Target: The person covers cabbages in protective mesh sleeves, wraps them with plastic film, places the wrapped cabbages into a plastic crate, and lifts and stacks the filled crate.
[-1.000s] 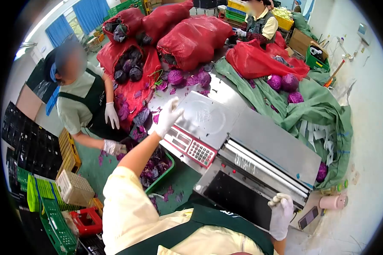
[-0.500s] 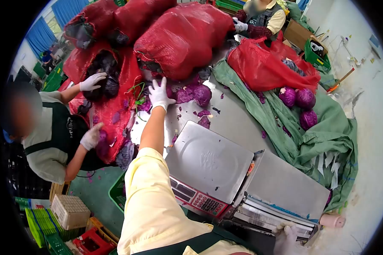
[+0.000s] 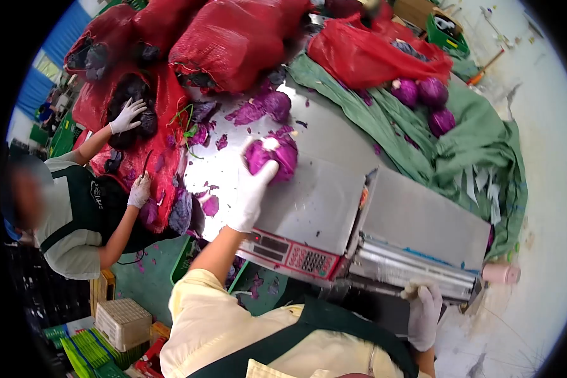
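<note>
Apparent gap between scale [image 3: 315, 205] and cloth [image 3: 479, 148]

Shiny metal table [image 3: 326, 129], bulging red sacks [image 3: 233, 47], loose purple cabbage [image 3: 277, 107], torn leaves [image 3: 210, 205], green cloth [image 3: 485, 135], scale [image 3: 315, 201] on it

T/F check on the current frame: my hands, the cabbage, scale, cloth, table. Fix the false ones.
1. The white-gloved left hand holds a round purple cabbage. True.
2. The right hand is bare. False: it is gloved in white.
3. The flat silver metal scale has a red-framed keypad. True.
4. The crumpled green cloth lies left of the scale in view. False: it lies to the right.
5. Purple leaf scraps lie on the shiny metal table. True.
</note>
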`<state>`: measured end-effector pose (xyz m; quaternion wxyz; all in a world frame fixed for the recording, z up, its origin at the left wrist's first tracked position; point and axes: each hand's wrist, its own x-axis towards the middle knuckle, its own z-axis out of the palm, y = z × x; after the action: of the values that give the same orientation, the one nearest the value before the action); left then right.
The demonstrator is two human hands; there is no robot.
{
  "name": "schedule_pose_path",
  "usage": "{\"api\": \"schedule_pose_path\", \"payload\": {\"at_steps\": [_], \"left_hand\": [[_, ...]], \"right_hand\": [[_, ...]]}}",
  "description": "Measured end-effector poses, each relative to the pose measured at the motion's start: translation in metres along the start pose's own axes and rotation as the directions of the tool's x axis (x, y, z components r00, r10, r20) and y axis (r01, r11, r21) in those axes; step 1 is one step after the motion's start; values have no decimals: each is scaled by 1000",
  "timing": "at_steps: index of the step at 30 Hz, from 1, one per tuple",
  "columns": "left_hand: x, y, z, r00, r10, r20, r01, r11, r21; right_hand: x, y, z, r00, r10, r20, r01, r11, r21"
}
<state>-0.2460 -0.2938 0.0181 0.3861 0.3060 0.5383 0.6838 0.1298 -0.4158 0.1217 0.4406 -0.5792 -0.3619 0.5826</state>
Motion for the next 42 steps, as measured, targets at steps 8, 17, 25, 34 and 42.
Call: {"api": "schedule_pose_path", "payload": {"at_steps": [8, 17, 25, 34, 42], "left_hand": [[-99, -48, 54, 976, 208, -63, -151, 859, 490], [-92, -39, 28, 974, 207, 92, -222, 793, 567], [-120, 31, 18, 891, 453, -29, -356, 736, 576], [-112, 101, -34, 898, 427, -110, -323, 807, 494], [-47, 50, -24, 991, 132, -21, -108, 878, 466]], "right_hand": [[-52, 0, -71, 977, -182, 111, 177, 983, 54], [-116, 7, -193, 943, -307, 129, 295, 950, 102], [-135, 17, -242, 939, -328, 98, 308, 935, 178], [-123, 17, -230, 953, -300, 34, 293, 946, 136], [-101, 7, -202, 964, -262, 30, 259, 962, 89]]}}
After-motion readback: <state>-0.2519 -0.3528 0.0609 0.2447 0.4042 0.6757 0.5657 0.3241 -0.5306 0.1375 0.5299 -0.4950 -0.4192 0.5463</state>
